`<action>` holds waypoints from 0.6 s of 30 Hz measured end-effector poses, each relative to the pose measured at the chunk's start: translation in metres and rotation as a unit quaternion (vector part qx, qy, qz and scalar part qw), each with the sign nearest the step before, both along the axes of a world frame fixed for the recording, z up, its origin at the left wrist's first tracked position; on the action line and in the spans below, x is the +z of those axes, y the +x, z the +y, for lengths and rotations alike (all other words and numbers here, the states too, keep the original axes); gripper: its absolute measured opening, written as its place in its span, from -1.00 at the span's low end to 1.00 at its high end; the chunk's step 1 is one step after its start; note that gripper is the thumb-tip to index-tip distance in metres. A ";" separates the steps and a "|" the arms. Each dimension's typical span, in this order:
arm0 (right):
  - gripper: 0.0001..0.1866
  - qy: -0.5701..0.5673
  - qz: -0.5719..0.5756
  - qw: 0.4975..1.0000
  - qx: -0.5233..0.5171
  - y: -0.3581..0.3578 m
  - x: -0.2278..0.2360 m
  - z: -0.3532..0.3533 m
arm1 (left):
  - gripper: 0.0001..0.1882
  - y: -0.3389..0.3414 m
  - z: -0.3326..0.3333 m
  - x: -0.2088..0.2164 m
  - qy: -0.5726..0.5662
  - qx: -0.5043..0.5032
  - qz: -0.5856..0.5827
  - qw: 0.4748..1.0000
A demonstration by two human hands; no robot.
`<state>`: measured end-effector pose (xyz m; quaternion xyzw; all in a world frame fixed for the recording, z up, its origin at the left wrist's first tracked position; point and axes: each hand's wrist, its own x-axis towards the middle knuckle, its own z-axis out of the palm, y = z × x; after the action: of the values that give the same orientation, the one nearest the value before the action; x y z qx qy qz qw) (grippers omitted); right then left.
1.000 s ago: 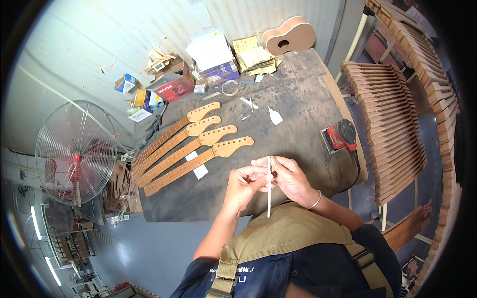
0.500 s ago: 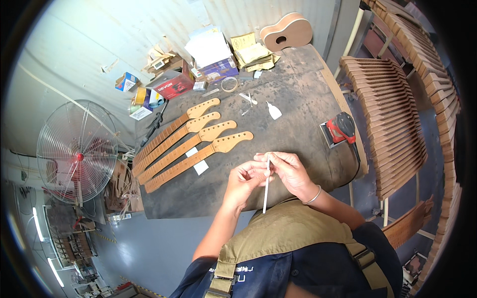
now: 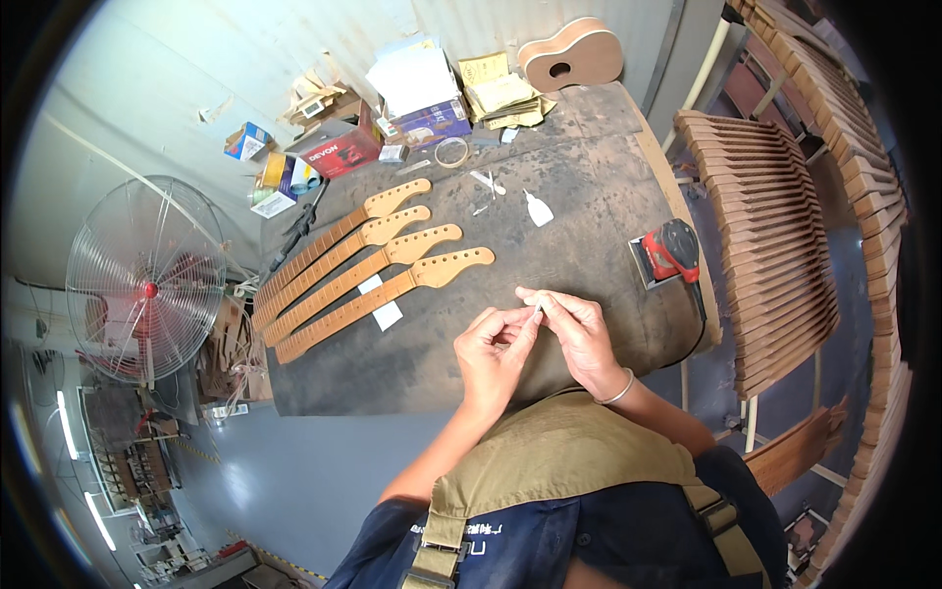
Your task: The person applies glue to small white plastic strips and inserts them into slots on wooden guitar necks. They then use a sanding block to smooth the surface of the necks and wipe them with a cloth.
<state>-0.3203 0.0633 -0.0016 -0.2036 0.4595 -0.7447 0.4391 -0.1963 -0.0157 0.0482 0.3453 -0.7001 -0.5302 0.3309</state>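
My left hand and my right hand meet fingertip to fingertip above the near part of the dark workbench. Both are closed in a pinch on a thin white strip, of which only a small bit shows; the fingers hide the rest. To the left, several guitar necks with pale headstocks lie side by side, slanting across the bench. A white piece of paper shows from under the nearest ones. Beyond my hands lies a small white squeeze bottle with a narrow tip.
A red and black sander stands at the bench's right edge, its cord trailing down. Boxes, a tape roll, yellow sandpaper packs and a small guitar body line the back. Racked necks stand right; a fan left.
The white strip, which hung down long below my fingers, is now mostly hidden in them. My left fingers have come up to the right ones. The view has shifted slightly.
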 end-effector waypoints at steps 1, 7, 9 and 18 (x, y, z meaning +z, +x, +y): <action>-0.70 0.004 0.008 1.000 0.005 -0.001 0.003 0.001 | -0.85 0.000 0.000 0.001 -0.007 -0.001 0.000 1.000; -0.66 0.001 0.092 0.992 0.091 -0.027 0.014 0.009 | -0.87 0.003 -0.003 0.005 -0.042 -0.012 -0.020 0.999; -0.66 -0.002 0.128 0.986 0.107 -0.034 0.016 0.012 | -0.87 0.004 -0.005 0.002 -0.013 -0.011 -0.008 1.000; -0.79 0.016 0.185 0.977 0.108 -0.046 0.012 0.009 | -0.88 0.002 -0.003 0.000 0.005 -0.024 -0.013 1.000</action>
<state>-0.3664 0.0728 0.0104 -0.3792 0.5199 -0.6352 0.4271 -0.1939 -0.0185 0.0484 0.3366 -0.7098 -0.5371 0.3071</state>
